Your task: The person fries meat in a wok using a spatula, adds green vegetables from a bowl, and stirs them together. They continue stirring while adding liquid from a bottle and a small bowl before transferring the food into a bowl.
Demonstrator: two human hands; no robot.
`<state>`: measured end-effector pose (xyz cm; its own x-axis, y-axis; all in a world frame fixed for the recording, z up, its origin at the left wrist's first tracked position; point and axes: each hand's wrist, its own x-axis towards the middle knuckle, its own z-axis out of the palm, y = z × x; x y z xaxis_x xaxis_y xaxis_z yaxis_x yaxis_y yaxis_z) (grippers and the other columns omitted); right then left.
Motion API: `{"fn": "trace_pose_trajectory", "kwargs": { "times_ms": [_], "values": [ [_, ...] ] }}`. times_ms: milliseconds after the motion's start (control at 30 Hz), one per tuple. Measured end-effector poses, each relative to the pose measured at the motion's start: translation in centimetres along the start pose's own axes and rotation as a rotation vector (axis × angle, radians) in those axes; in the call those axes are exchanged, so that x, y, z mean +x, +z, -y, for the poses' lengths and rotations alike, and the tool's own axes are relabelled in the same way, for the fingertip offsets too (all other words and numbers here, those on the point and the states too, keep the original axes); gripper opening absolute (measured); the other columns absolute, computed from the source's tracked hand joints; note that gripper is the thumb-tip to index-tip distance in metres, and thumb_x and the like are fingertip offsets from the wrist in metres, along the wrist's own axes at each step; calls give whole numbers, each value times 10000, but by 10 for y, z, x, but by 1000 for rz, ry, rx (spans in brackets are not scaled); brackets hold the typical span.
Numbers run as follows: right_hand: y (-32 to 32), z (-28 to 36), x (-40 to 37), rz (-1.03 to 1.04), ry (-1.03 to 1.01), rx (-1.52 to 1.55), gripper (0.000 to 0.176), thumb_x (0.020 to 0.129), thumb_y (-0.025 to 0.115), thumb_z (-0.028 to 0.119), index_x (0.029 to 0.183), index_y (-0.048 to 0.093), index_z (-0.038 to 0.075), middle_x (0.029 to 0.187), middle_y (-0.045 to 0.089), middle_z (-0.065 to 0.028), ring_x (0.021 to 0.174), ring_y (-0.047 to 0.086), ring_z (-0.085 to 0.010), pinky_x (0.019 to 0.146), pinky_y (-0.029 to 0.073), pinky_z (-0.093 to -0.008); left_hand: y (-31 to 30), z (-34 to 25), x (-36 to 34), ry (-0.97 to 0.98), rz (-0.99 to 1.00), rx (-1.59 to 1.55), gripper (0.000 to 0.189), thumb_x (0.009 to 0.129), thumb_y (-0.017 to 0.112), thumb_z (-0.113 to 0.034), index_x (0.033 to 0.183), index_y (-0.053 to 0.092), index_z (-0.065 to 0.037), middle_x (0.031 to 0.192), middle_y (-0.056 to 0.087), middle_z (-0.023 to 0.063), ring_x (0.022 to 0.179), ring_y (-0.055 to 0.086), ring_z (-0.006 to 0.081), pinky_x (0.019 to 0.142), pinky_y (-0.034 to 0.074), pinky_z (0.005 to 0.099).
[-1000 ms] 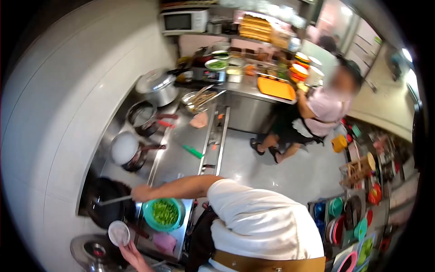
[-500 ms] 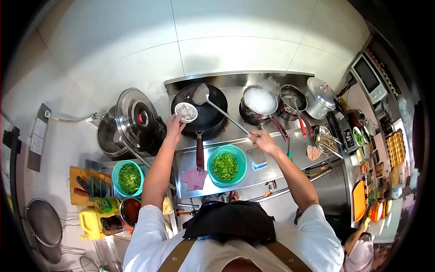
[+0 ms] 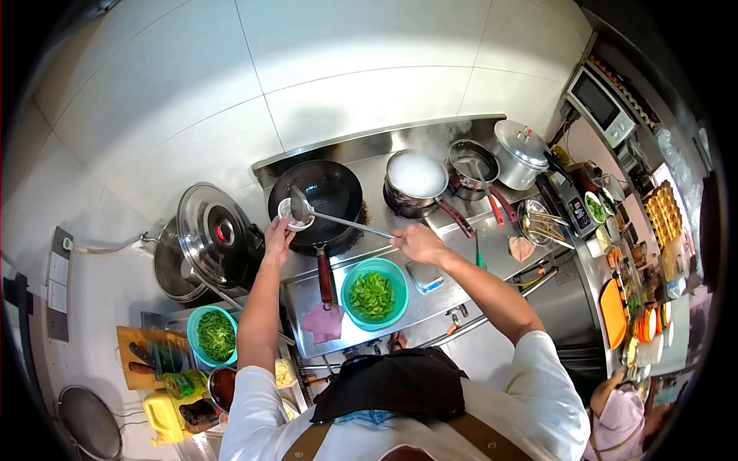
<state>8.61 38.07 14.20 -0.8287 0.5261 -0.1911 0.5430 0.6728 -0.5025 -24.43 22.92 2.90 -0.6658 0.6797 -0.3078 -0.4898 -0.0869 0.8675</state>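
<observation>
My left hand (image 3: 277, 241) grips a small white bowl (image 3: 284, 207) over the left side of a black wok (image 3: 337, 190). Pale pieces showed in the bowl a moment ago; the spatula's blade now hides most of its inside. My right hand (image 3: 419, 243) is closed round the handle of a long metal spatula (image 3: 350, 223), whose blade is at the bowl. The wok sits on the stove, its dark red handle (image 3: 324, 280) pointing toward me. Just in front stands a turquoise bowl (image 3: 403, 296) of chopped green vegetables (image 3: 373, 295).
A steaming pot (image 3: 417, 175) and a smaller pan (image 3: 463, 157) stand right of the wok, near a pressure cooker (image 3: 520, 146). At left are a lidded pot (image 3: 219, 223), another turquoise bowl (image 3: 192, 334) and a cutting board (image 3: 132, 346). A purple cloth (image 3: 323, 323) lies on the counter.
The spatula blade has come down and left from over the wok to the white bowl. My right hand has moved left with it. The view has shifted and turned slightly.
</observation>
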Motion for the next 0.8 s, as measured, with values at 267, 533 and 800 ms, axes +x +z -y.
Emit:
{"fn": "trace_pose_trajectory", "kwargs": {
  "times_ms": [267,533,800],
  "values": [
    [-5,4,-9,-131,97,-79,274,887,501,276,1080,633,133,932,643,-202,887,609,-375,809,468,-461,-12,7,25,-24,-85,116,330,889,577,-220,1177,512,-74,1010,581,26,914,559,127,846,449,282],
    [1,-9,4,-2,25,225,330,850,558,322,1072,652,97,950,646,-207,916,605,-382,826,463,-402,-7,4,15,-27,51,71,300,914,547,-211,1178,517,-72,999,586,39,918,570,141,856,465,305],
    [-3,19,-12,-67,47,-104,297,875,497,266,1094,628,114,902,646,-204,880,613,-376,769,471,-465,-10,5,15,-61,10,51,302,920,544,-228,1170,527,-60,1000,590,47,920,578,159,861,467,308]
  ]
}}
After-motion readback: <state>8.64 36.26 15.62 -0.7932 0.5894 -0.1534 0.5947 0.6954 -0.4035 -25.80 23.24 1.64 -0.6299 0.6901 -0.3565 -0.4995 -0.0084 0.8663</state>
